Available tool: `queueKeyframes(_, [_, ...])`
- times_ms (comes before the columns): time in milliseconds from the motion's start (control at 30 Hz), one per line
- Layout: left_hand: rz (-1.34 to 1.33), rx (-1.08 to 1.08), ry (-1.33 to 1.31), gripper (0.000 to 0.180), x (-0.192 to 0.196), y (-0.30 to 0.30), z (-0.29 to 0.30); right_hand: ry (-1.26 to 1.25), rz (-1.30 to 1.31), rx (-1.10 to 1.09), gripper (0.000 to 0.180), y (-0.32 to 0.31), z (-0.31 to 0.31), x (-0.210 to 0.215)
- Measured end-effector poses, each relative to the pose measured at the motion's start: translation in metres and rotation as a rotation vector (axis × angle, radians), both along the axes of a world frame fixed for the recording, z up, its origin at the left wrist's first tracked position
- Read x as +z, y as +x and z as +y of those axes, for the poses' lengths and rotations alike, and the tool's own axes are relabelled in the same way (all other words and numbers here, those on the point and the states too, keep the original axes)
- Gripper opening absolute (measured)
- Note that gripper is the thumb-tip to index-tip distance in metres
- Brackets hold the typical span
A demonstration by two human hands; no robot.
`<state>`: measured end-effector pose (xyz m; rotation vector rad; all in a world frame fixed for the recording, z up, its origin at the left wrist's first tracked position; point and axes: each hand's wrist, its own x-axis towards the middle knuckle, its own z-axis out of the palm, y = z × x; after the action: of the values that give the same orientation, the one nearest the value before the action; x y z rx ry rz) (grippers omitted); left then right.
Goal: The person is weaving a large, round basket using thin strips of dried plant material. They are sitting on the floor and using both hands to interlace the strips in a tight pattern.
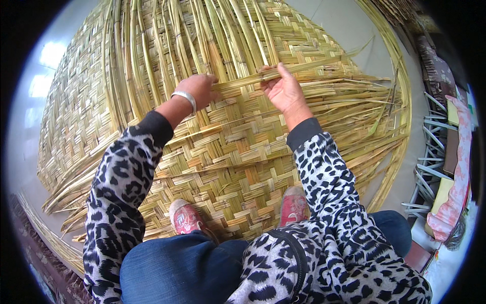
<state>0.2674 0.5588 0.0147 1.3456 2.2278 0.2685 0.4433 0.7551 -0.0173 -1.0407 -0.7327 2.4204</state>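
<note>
Because the long, flattened, yellow-green plant strip [238, 82] lies crosswise over the broad, straw-coloured woven mat [223, 147], it could slip under or over the wrong neighbour; the likely cause would be the crowding of the loose, narrow, green-and-gold lengthwise strips [195, 35] spread over the far part of the mat. A sharp bend at either grip might also split the dry-looking fibre. The strip's thin free end runs out toward the mat's right edge, above the splayed, straw-yellow strip ends [349, 101] there, and could snag among them if pulled sideways. Closer in, the red patterned cloth shoes [187, 218] stand on the near part of the mat, so a shifted foot could crease or drag the weave.

The left hand [196, 91], with a smooth silver bangle [186, 101] at its wrist, is above the middle of the mat, back upward, fingers curled narrowly around the strip; its fingertips are mostly hidden. The right hand [284, 91], also over the mat's middle, is turned palm up, thumb raised and fingers bent around the same strip in a looser hold. How hard either hand presses, I cannot tell.
</note>
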Motion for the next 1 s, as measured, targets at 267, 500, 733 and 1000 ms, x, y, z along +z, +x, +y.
queueKeyframes(267, [0.207,-0.026,0.102,0.024,-0.001,0.017,-0.01,0.822,-0.342,0.108,0.037,-0.085,0.022,0.065])
queueKeyframes(500, [0.099,0.329,0.21,0.026,-0.023,0.013,-0.012,1.937,-0.281,0.711,0.089,-0.156,-0.036,0.098])
queueKeyframes(733, [-0.232,0.65,0.389,0.03,-0.037,-0.007,-0.022,1.496,-0.712,0.915,0.073,-0.171,-0.034,0.022])
queueKeyframes(1000, [-0.233,0.571,0.352,0.031,-0.037,-0.013,-0.021,0.995,-0.65,0.849,0.048,-0.189,-0.012,-0.009])
